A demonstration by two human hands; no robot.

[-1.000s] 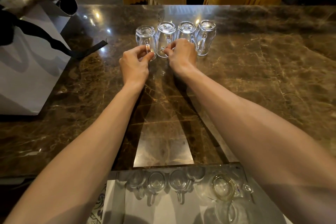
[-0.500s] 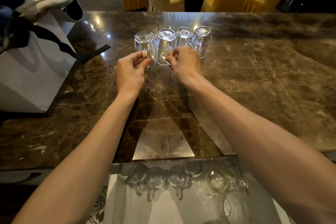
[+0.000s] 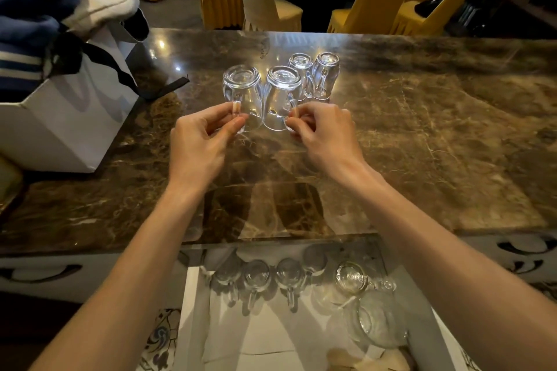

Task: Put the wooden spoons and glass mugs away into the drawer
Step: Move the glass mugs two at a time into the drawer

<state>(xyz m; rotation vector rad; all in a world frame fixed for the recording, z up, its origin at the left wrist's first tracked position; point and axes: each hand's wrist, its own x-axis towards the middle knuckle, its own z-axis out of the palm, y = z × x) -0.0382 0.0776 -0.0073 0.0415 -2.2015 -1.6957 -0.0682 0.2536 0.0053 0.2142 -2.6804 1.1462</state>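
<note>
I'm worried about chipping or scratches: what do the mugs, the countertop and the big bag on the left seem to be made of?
The mugs look like clear smooth glass: the counter shows through them. The countertop looks like polished brown stone, probably marble: pale veins and mirror-like reflections. The bag seems to be stiff white paper or card, matte, with sharp folds.

Two upturned glass mugs (image 3: 262,96) pinched by handles in both hands (image 3: 205,138).

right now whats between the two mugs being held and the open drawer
Only bare marble counter, crossed by the person's forearms. The head view shows the left hand and right hand pinching the mug handles, and the drawer below.
</note>
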